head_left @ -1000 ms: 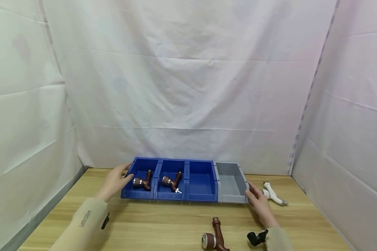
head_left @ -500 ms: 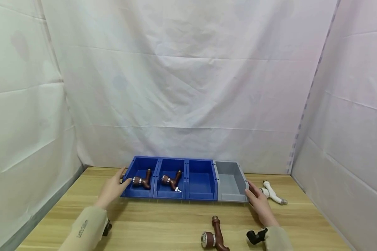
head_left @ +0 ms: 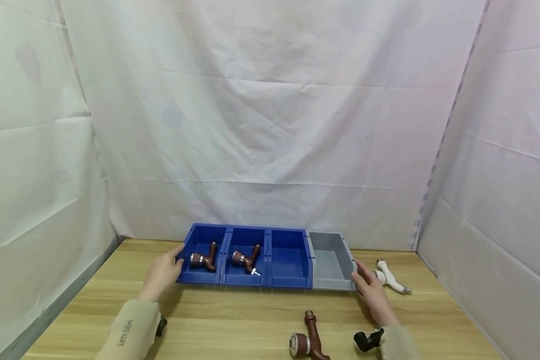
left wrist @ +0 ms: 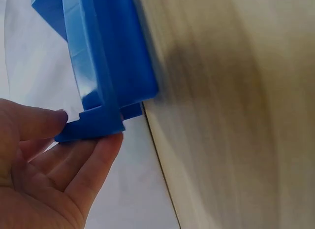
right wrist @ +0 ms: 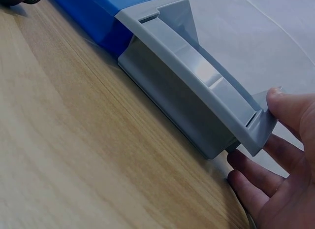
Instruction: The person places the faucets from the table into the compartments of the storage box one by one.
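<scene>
A row of joined bins stands along the back of the table: several blue bins (head_left: 290,252) and a grey bin (head_left: 330,283) at the right end. Brown faucets lie in the two leftmost blue bins, one faucet (head_left: 210,258) in the first and another faucet (head_left: 249,260) with a metal tip in the second. My left hand (head_left: 161,272) pinches the outer edge of the leftmost bin (left wrist: 101,86), thumb on one side and fingers on the other. At the opposite end my right hand (head_left: 372,292) holds the grey bin's outer rim, thumb on top and fingers beside and below it.
A brown faucet (head_left: 314,341) lies on the table (head_left: 234,320) near the front. Just right of my right hand lies a white faucet (head_left: 389,278). White cloth (head_left: 270,125) hangs close behind the bins and on both sides.
My left hand has shifted its hold on the leftmost bin; its thumb has moved back toward the outer edge. The left sleeve has moved to the right. My right hand stays nearly still.
</scene>
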Motion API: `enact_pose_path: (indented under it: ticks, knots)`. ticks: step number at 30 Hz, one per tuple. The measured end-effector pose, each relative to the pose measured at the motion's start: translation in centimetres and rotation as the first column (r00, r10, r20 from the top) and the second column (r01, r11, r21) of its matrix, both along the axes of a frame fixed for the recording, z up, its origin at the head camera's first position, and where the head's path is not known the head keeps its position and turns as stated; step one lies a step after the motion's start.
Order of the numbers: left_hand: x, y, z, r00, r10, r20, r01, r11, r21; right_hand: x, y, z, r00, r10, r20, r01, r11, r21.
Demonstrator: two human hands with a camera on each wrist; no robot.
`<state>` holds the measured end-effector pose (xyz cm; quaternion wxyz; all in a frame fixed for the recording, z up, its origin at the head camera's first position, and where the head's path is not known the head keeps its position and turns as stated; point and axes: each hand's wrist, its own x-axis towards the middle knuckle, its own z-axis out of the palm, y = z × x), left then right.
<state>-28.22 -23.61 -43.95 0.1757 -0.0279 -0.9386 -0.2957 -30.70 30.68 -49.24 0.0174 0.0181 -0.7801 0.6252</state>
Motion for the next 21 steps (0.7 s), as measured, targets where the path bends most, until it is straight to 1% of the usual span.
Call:
enact_pose_path:
  ticks: [4,9,11,14,19,21]
  knots:
    - [-0.08,0.13,0.03,1.000,-0.002,-0.006,0.002,1.000,-0.012,-0.22,0.03,-0.01,1.000,-0.007,0.008,0.007,1.000,-0.004]
    - [0.30,0.31,-0.25,1.000,-0.008,0.018,0.008,1.000,-0.009,-0.30,0.11,-0.17,0.999,-0.022,0.033,0.023,1.000,-0.003]
    - [0.38,0.36,-0.34,1.000,-0.003,0.026,0.003,1.000,0.001,-0.28,0.11,-0.23,0.999,-0.029,0.026,0.029,1.000,0.004]
    - [0.28,0.38,-0.30,1.000,-0.001,0.016,0.001,1.000,-0.001,-0.19,0.03,-0.22,0.999,-0.042,0.006,0.042,0.999,0.015]
    - [0.02,0.12,-0.25,0.999,-0.008,0.034,0.008,1.000,0.000,-0.13,-0.08,-0.25,0.999,-0.052,0.002,0.052,0.999,0.002]
    - [0.12,0.00,-0.35,0.998,-0.012,0.055,0.012,1.000,0.011,-0.15,-0.12,-0.34,0.999,-0.049,0.011,0.049,0.999,0.000]
